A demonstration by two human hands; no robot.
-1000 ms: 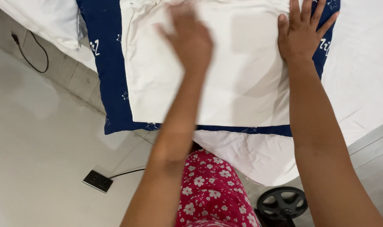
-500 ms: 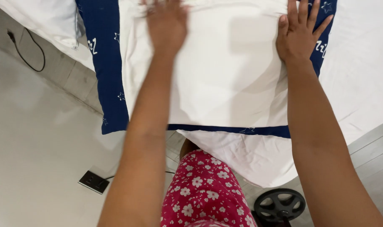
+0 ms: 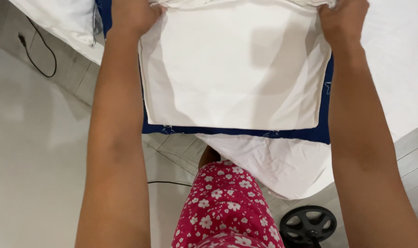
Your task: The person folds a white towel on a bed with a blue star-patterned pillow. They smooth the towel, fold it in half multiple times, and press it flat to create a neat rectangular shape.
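Both our hands have slid up, so now our left hand (image 3: 134, 16) and right hand (image 3: 343, 18) pinch the far corners of the white folded cloth (image 3: 232, 69) on the blue sheet (image 3: 310, 134), and we should pull evenly.

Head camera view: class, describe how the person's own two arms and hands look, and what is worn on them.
Both forearms are bare, with no sleeves in view. The left hand and the right hand are gloveless, and their upper parts are cut off by the top edge of the picture. No watch, bracelet or ring shows on what is visible. Below the arms lies a pink garment with white flowers, worn by the person.
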